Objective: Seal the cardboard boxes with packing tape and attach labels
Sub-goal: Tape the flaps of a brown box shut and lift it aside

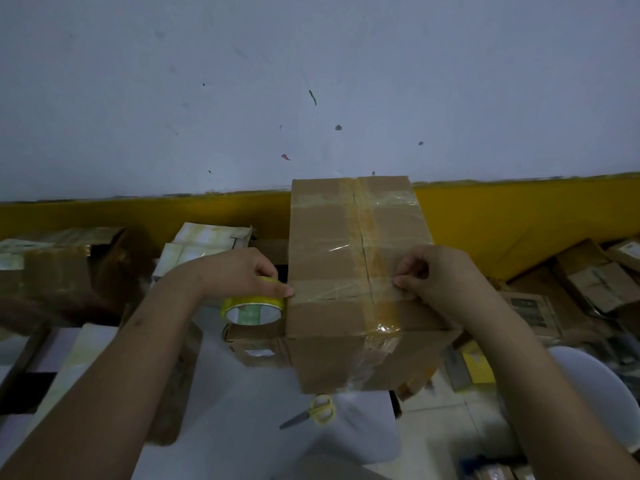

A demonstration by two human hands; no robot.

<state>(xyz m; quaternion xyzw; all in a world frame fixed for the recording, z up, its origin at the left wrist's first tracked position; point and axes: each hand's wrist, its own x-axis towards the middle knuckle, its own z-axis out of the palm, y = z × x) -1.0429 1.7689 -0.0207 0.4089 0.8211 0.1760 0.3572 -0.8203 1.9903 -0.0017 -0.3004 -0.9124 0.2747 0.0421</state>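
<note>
A tall brown cardboard box (332, 237) stands in the middle, its top seam covered lengthwise by yellowish tape, with clear strips across it. My left hand (242, 271) grips a roll of clear packing tape (254, 308) with a yellow-green core at the box's left edge. A strip of tape runs from the roll across the box top. My right hand (436, 275), fingers curled, presses the strip's end down near the box's right side.
Yellow-handled scissors (311, 412) lie on the white table (242, 427) in front of the box. A smaller box (254, 344) sits under the roll. More cardboard boxes (59, 271) crowd the left, and packages (588, 282) pile up at right. A white chair (595, 386) stands at lower right.
</note>
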